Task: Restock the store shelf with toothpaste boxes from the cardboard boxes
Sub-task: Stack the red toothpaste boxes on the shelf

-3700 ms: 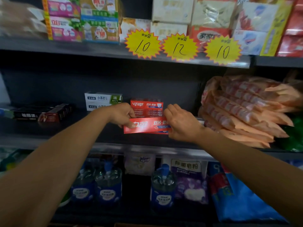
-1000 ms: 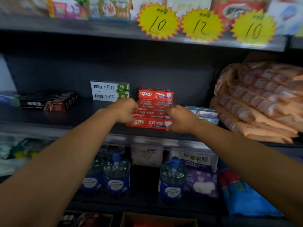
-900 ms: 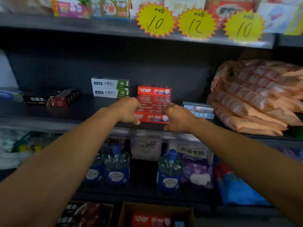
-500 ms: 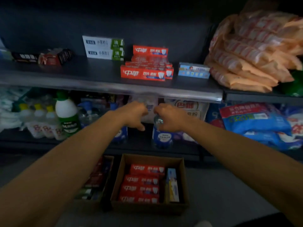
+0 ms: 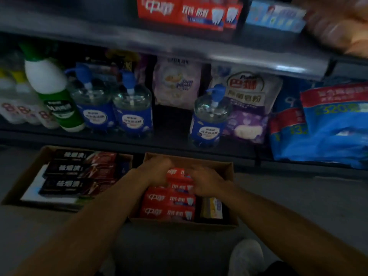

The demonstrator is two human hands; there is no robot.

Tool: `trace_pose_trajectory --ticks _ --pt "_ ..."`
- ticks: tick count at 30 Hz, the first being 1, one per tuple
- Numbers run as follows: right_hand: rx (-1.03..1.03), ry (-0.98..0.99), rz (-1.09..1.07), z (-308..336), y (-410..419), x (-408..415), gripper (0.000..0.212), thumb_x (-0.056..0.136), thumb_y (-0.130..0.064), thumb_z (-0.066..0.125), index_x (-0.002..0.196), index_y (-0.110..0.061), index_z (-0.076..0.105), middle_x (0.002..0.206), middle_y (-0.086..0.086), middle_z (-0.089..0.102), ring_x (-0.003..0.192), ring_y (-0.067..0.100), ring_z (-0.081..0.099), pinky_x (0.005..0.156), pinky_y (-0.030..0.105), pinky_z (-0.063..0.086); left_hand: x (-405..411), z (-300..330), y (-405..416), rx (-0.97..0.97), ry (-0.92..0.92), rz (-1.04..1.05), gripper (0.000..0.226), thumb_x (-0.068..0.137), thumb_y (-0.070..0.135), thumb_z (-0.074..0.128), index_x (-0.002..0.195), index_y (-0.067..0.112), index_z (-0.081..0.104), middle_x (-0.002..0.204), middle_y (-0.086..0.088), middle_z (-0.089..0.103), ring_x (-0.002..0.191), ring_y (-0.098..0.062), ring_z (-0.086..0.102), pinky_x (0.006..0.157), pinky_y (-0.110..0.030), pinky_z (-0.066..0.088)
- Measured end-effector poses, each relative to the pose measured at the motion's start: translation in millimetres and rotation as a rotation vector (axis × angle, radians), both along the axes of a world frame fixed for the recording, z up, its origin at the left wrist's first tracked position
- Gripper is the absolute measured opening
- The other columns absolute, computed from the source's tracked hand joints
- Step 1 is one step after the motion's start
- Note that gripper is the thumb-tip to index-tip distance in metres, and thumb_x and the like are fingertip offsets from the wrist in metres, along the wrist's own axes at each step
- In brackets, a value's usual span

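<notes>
Toothpaste boxes (image 5: pixel 168 203) shelved, we had dropped both hands into the cardboard box (image 5: pixel 229 166), left grip (image 5: pixel 154 172) and right grip (image 5: pixel 205 183) closing round the far red box (image 5: pixel 177 173) for another load.

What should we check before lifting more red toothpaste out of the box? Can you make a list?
1. Both hands in the cardboard box: ok, left hand and right hand are on the red toothpaste boxes.
2. Firm grip: cannot tell, blurry.
3. Red boxes left to take: ok.
4. Room on the shelf above: cannot tell, mostly out of view.
5. Yellow box left alone: ok, neither hand touches it.
</notes>
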State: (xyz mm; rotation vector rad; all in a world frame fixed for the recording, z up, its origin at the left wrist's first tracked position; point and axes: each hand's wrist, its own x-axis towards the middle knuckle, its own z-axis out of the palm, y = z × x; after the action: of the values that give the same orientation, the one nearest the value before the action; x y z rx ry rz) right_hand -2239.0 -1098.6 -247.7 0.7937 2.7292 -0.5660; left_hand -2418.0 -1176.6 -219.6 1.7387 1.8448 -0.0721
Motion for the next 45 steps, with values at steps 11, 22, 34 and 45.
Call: trace_pose_trajectory --ticks 11,22,34,45 --pt "-0.123 -0.203 0.026 -101.4 -7.7 -3.8 0.074 0.085 -0.022 0.067 0.148 -0.025 0.028 0.149 0.006 0.036 0.134 0.025 0.039 0.108 0.040 0.035 -7.1 -86.0 7.3 -0.144 -0.053 0.040 0.049 0.082 0.021 0.070 0.129 0.022 0.055 0.133 -0.005 0.054 0.119 -0.021 0.053 0.099 -0.034 0.046" --pt "-0.325 -0.231 -0.058 -121.7 13.3 -7.6 0.070 0.082 -0.018 0.069 0.144 -0.028 0.038 0.143 -0.001 0.045 0.129 0.021 0.045 0.100 0.031 0.039 -19.4 -103.4 14.8 -0.167 -0.079 0.038 0.052 0.077 0.024 0.074 0.126 0.027 0.057 0.128 -0.001 0.058 0.114 -0.018 0.057 0.098 -0.039 0.048" --pt "-0.096 -0.234 0.152 -131.6 -0.8 -12.6 0.086 0.076 -0.024 0.076 0.147 -0.023 0.028 0.144 0.007 0.044 0.129 0.025 0.046 0.105 0.040 0.039 -22.2 -95.8 18.8 -0.151 -0.092 0.051 0.056 0.076 0.028 0.076 0.128 0.026 0.055 0.127 -0.001 0.058 0.113 -0.017 0.057 0.098 -0.039 0.048" --pt "0.034 -0.167 0.140 -57.0 13.7 -0.4 0.060 0.078 -0.041 0.071 0.129 -0.017 0.048 0.126 0.004 0.057 0.112 0.021 0.056 0.095 0.037 0.047 -25.0 -22.9 14.9 -0.063 -0.071 0.007 0.033 0.077 0.026 0.075 0.109 0.022 0.067 0.106 0.004 0.069 0.094 -0.011 0.064 0.088 -0.035 0.054"
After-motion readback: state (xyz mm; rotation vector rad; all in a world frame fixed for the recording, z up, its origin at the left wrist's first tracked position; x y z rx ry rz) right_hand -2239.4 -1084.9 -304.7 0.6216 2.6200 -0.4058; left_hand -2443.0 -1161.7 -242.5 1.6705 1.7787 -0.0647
